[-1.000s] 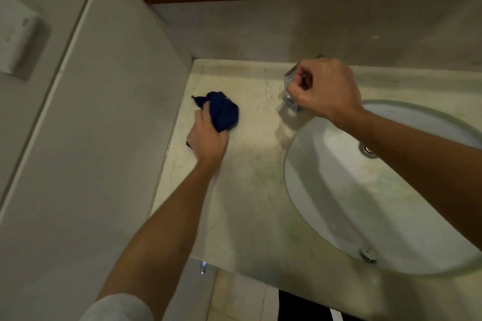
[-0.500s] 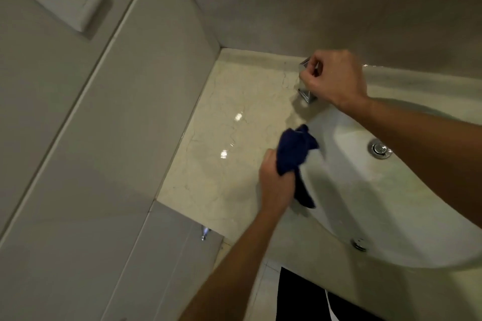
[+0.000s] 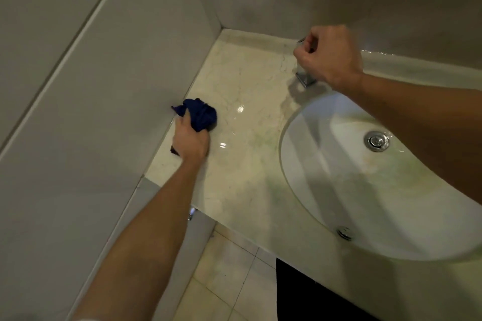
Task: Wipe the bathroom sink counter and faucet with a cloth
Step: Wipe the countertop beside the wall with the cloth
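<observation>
Two hands are at work on the marble desk (image 3: 250, 169). Our left hand (image 3: 190, 139) grips a crumpled dark blue cloth (image 3: 200, 113), its fingers curled round the fabric, and holds it down on the desk at the left edge, touching or just beside the grey side wall (image 3: 104, 112). Part of the cloth bulges out ahead of the knuckles; a small dark end shows behind the hand.

Our right hand (image 3: 328, 56) is at the back of the desk, its fingers clamped round the chrome faucet (image 3: 305, 80). Only the square metal base and a sliver near the thumb are visible; the rest is hidden under the hand.

The oval white basin (image 3: 326, 190) is set into the desk to the right of the cloth, well apart from it. A chrome drain (image 3: 377, 141) sits in the bowl, and a small overflow fitting (image 3: 344, 232) sits on its near wall. Tiled floor (image 3: 229, 276) shows below the desk's front edge.
</observation>
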The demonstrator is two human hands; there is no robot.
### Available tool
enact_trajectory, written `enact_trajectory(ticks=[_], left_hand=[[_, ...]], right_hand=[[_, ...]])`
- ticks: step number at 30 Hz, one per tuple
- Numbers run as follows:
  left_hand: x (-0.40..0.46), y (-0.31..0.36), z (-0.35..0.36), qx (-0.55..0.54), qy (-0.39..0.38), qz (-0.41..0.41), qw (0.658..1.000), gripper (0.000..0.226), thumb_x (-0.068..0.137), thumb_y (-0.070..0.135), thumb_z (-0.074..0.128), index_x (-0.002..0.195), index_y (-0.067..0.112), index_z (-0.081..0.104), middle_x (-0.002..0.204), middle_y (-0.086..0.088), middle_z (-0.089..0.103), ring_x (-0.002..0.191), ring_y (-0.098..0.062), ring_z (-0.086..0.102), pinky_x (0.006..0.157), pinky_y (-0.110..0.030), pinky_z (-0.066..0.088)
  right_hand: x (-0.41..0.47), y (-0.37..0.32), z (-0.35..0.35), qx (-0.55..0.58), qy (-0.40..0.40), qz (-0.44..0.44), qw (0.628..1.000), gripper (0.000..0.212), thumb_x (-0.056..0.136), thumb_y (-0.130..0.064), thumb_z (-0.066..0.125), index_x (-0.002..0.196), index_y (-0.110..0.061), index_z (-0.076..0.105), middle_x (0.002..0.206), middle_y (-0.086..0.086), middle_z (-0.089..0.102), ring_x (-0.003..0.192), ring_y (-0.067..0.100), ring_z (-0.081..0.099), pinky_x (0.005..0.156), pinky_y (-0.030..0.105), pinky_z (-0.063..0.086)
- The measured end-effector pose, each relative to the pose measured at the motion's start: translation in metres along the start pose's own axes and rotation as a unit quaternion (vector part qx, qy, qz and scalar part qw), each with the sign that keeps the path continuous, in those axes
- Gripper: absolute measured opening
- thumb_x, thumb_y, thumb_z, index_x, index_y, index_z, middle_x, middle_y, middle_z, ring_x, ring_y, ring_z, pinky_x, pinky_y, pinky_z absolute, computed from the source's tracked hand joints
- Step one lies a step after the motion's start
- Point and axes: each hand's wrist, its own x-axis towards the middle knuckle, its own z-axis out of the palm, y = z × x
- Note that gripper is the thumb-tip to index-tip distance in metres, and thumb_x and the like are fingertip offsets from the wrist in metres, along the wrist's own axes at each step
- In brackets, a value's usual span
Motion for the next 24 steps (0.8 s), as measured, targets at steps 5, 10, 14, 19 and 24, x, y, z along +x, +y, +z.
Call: enact_trajectory(ticks=[5, 10, 14, 19, 24], left_hand=[[-0.104, 0.073, 0.036, -0.035, -0.047, 0.046, 0.997, 0.067, 0.083, 0.018, 0.058, 0.148, 0.027, 0.046, 0.113, -0.001, 0.058, 0.085, -0.021, 0.064, 0.069, -0.035, 0.054], [-0.181, 0.111, 0.032, -0.169, -0.089, 0.102, 0.976, 0.041, 0.085, 0.011, 0.055, 0.124, 0.020, 0.065, 0.091, 0.004, 0.052, 0.070, -0.006, 0.051, 0.060, -0.023, 0.041], [-0.169, 0.095, -0.013, -0.222, -0.056, 0.018, 0.973, 0.014, 0.084, 0.012, 0.058, 0.085, 0.026, 0.058, 0.091, -0.004, 0.061, 0.078, -0.015, 0.060, 0.069, -0.030, 0.048], [-0.133, 0.038, -0.078, -0.120, 0.042, -0.014, 0.992, 0.015, 0.085, 0.002, 0.056, 0.083, 0.016, 0.054, 0.086, 0.003, 0.050, 0.073, -0.006, 0.049, 0.063, -0.017, 0.038], [-0.129, -0.006, -0.075, 0.014, -0.004, -0.057, 0.998, 0.021, 0.084, 0.002, 0.056, 0.101, 0.014, 0.062, 0.095, 0.001, 0.053, 0.078, -0.016, 0.052, 0.063, -0.028, 0.037]], right_hand=[[0.004, -0.004, -0.001, -0.006, -0.007, 0.007, 1.000, 0.034, 0.078, -0.045, 0.046, 0.084, -0.021, 0.069, 0.080, 0.007, 0.070, 0.074, 0.026, 0.062, 0.074, 0.038, 0.057], [-0.001, -0.002, -0.004, 0.011, -0.004, -0.004, 1.000, 0.030, 0.079, -0.043, 0.046, 0.079, -0.021, 0.066, 0.074, 0.007, 0.068, 0.070, 0.027, 0.064, 0.071, 0.042, 0.059], [-0.006, -0.004, -0.009, 0.013, 0.000, -0.009, 1.000, 0.028, 0.077, -0.043, 0.044, 0.077, -0.022, 0.061, 0.078, 0.011, 0.070, 0.077, 0.034, 0.065, 0.072, 0.043, 0.057], [-0.009, -0.005, -0.012, 0.012, -0.007, -0.002, 1.000, 0.030, 0.080, -0.040, 0.050, 0.084, -0.017, 0.068, 0.088, 0.014, 0.072, 0.087, 0.037, 0.065, 0.073, 0.038, 0.051], [-0.009, -0.005, -0.012, 0.007, -0.011, -0.001, 1.000, 0.032, 0.082, -0.038, 0.051, 0.092, -0.016, 0.073, 0.093, 0.014, 0.073, 0.091, 0.036, 0.066, 0.075, 0.037, 0.050]])
